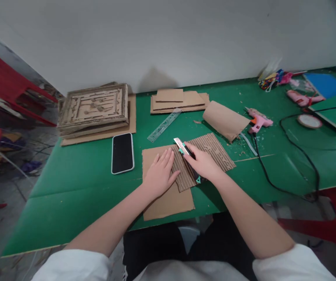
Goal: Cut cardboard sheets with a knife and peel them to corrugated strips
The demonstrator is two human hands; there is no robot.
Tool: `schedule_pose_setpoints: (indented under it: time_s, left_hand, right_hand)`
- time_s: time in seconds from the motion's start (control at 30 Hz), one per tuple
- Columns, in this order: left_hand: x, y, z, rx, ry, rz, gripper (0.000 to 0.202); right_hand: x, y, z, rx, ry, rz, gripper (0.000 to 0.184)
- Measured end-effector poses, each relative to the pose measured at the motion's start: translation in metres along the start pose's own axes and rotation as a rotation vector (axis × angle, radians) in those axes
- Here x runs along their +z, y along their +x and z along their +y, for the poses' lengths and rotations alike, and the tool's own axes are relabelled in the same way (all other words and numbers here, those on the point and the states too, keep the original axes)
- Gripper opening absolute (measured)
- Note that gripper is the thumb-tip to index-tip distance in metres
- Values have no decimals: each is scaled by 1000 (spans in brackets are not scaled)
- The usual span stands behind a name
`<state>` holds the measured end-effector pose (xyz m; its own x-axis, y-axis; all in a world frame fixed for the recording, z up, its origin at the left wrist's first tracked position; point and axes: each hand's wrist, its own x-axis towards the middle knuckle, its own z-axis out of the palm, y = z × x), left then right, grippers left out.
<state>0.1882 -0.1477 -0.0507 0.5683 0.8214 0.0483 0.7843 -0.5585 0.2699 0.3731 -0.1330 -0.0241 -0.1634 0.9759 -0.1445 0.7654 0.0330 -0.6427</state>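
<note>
My left hand [160,172] lies flat with fingers stretched, pressing on a flat piece of cardboard [168,205] and the left edge of a corrugated cardboard sheet [214,146]. The corrugated sheet has its ridges facing up and overlaps the flat piece; some ridges on its right part look torn. In my right hand [201,160] is a black and teal utility knife [182,147], its blade out and pointing up and left, away from me. The knife lies over the corrugated sheet, just right of my left fingers.
Left are a phone [122,153] and stacked cardboard frames [94,107]. Behind my hands are a clear ruler [164,125] and cardboard pieces [179,100]. To the right are a curled cardboard sheet [225,120], a pink glue gun [260,121] with a black cord, and a tape roll [310,121].
</note>
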Motion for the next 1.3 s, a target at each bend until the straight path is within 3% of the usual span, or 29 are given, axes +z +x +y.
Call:
schedule_pose_setpoints:
  time_s: [0.1, 0.17, 0.23, 0.3, 0.37, 0.47, 0.57, 0.63, 0.77, 0.87, 0.93, 1.07, 1.2, 1.3]
  left_hand:
    - [-15, 7, -9, -17, -104, -67, 61]
    - [-29, 22, -23, -59, -191, -58, 48]
    - [-40, 44, -42, -154, -145, 113, 38]
    - [-45, 67, -63, -226, -48, 180, 35]
    - [-42, 86, -78, -316, 24, 129, 32]
    - [-34, 104, -88, -345, 35, 121, 32]
    - [-35, 111, -91, -353, 16, 145, 42]
    - [-43, 111, -90, -372, -40, 175, 44]
    - [-63, 85, -80, -505, -512, 291, 43]
    - [-62, 44, -62, -588, -836, 249, 27]
    - [-54, 15, -49, -650, -929, 233, 23]
    - [-38, -27, -31, -714, -979, 61, 29]
    - [-37, -41, -29, -698, -1119, -84, 39]
    - [-45, -44, -30, -670, -1180, -34, 36]
  right_hand:
    - [-2, -5, -5, -3, -9, -9, 64]
    - [-2, -8, -7, -5, -9, -22, 76]
    - [-3, -10, -8, 12, -6, -31, 83]
    - [-4, -12, -8, 37, 0, -14, 85]
    - [-5, -16, -9, 48, 9, 8, 80]
    - [-5, -29, -11, -9, -1, -19, 61]
    - [0, -45, -15, -193, -104, -108, 38]
    - [6, -52, -15, -327, -180, -152, 36]
    - [15, -54, -17, -409, -274, -199, 49]
    - [18, -51, -23, -407, -332, -227, 53]
    - [19, -51, -28, -411, -355, -238, 53]
    - [23, -52, -29, -418, -388, -232, 49]
    - [24, -53, -22, -577, -400, -250, 39]
    - [16, -55, -19, -665, -380, -261, 36]
